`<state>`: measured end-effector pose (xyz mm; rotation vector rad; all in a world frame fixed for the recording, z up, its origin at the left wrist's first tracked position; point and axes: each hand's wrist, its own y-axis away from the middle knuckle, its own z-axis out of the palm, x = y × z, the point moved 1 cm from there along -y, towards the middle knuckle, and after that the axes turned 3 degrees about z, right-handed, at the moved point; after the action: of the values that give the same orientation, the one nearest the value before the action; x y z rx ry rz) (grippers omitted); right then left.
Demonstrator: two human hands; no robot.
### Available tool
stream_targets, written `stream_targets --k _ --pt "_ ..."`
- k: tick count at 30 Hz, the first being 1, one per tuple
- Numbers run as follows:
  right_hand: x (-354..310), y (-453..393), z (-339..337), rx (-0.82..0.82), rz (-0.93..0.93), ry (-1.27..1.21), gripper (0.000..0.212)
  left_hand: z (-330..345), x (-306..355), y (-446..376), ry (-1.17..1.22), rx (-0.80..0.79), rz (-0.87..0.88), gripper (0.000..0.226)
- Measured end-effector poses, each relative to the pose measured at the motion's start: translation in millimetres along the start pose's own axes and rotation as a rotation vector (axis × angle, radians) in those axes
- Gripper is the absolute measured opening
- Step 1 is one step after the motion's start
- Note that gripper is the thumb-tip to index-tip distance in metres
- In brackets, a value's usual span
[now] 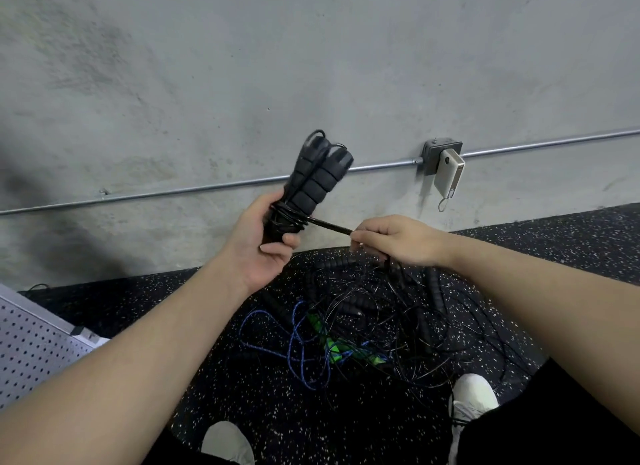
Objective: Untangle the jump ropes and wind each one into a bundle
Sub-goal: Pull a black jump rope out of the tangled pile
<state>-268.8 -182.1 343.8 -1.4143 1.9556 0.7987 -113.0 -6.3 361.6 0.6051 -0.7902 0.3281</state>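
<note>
Left hand [263, 242] gripped two black foam handles [313, 180] held together upright, cord turns wound round their lower part. Right hand [398, 239] pinched the taut cord [329, 226] beside them. Cord looked thin, limp, light; best held near the wraps. Tangled pile [346, 326] lay on the floor [242, 395]: one blue rope [294, 343], green handles [329, 343], several black ropes, uncountable.

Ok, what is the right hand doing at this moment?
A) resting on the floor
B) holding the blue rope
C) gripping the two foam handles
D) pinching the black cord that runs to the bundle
D: the right hand pinches the taut black cord leading to the bundle that the left hand grips.
</note>
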Motion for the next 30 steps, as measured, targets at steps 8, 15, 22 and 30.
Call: stream_targets --k 8,15,22,30 --pt "22.4 -2.0 -13.7 0.066 0.018 0.084 0.021 13.4 -8.7 17.4 -0.543 -0.267 -0.112 0.024" --pt "9.5 0.8 -20.7 0.04 0.054 0.092 0.01 17.2 -29.6 10.5 -1.052 -0.341 -0.09 0.017" --pt "-1.9 1.8 -22.1 0.126 0.047 0.162 0.009 23.6 -36.1 8.1 -1.256 -0.291 -0.04 0.062" --pt "-0.9 -1.3 -20.3 0.03 0.102 0.121 0.011 15.1 -37.3 2.3 -1.173 -0.062 0.051 0.034"
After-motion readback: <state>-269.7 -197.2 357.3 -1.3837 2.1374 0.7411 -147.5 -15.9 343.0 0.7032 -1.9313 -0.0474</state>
